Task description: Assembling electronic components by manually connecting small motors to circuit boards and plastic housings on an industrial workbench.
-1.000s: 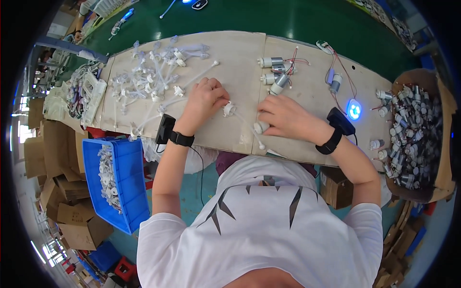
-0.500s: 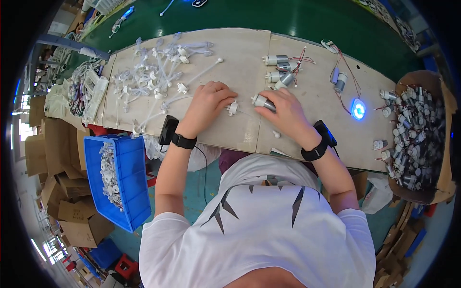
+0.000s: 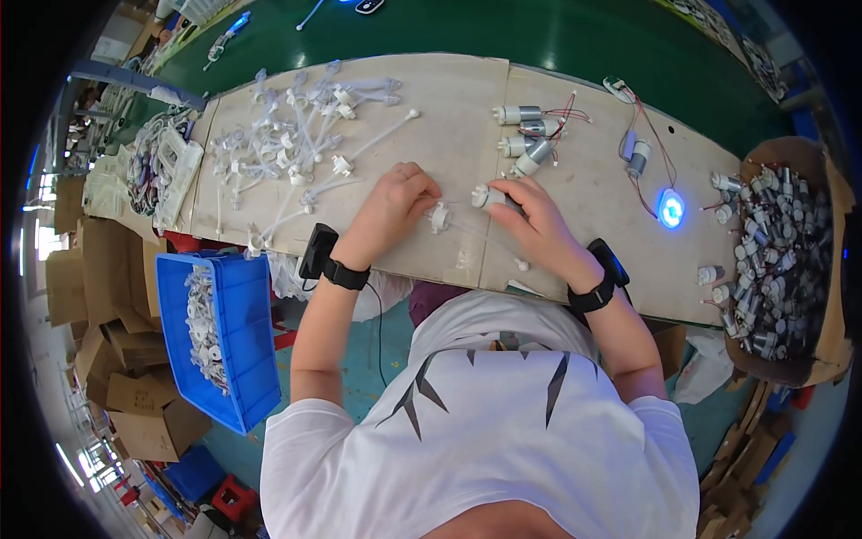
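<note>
My left hand (image 3: 395,208) is closed, its fingertips pinching a white plastic fitting (image 3: 440,216) with a thin clear tube. The tube runs down to the right and ends in a small white tip (image 3: 523,265) below my right hand (image 3: 544,229). That hand's thumb and fingers are wrapped round a small motor pump (image 3: 488,196), and its white end points toward the fitting. A short gap separates fitting and pump. Left of my left hand lies a spread-out pile of similar clear tubes with white fittings (image 3: 301,135).
Several silver motor pumps (image 3: 530,160) with red wires lie beyond my right hand. A wired pump (image 3: 638,157) connects to a glowing blue light (image 3: 671,208). At the right stands a cardboard box (image 3: 831,296) full of pumps; a blue crate (image 3: 256,341) of white parts is at lower left.
My right hand has turned the pump so its white end shows more toward the left. The fitting in my left hand has shifted slightly down and right, its tube swinging lower.
</note>
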The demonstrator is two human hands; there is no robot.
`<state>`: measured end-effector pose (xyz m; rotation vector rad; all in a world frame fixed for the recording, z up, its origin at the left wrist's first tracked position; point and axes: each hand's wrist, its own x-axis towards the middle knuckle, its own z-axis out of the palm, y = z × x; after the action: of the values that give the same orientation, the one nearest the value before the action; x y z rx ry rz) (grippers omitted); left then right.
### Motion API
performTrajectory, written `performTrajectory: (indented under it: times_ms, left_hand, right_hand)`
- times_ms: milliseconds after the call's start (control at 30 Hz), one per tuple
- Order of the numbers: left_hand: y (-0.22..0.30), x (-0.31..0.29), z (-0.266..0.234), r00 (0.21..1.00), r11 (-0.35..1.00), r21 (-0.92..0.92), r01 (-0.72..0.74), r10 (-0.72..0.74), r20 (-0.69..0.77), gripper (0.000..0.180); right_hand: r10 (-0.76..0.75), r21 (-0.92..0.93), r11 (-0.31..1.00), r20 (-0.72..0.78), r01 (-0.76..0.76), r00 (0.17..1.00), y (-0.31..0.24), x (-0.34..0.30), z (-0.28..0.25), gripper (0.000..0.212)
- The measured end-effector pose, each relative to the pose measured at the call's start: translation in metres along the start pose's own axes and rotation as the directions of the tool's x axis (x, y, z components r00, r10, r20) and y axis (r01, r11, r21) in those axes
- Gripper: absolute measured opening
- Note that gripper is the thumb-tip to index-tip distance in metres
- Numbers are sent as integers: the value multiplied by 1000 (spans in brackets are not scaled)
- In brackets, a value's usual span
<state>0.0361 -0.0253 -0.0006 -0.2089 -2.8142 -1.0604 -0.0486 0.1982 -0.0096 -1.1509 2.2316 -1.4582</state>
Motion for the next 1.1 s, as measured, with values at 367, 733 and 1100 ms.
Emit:
performTrajectory:
  times_ms: [367, 733, 1100]
  left_hand:
    - [26, -12, 23, 951, 958, -262, 119, -185, -247, 17]
    - [28, -12, 30, 929, 977, -195, 89, -152, -338, 11]
    - [21, -9, 25, 966, 998, 18, -54, 57, -254, 5]
  right_hand:
    - [-2, 22, 1000, 52, 1, 999, -2, 5, 1, 28]
    - [-54, -40, 998, 82, 57, 995, -6, 11, 3, 27]
    - [-198, -188, 953, 201, 236, 959, -10, 17, -11, 26]
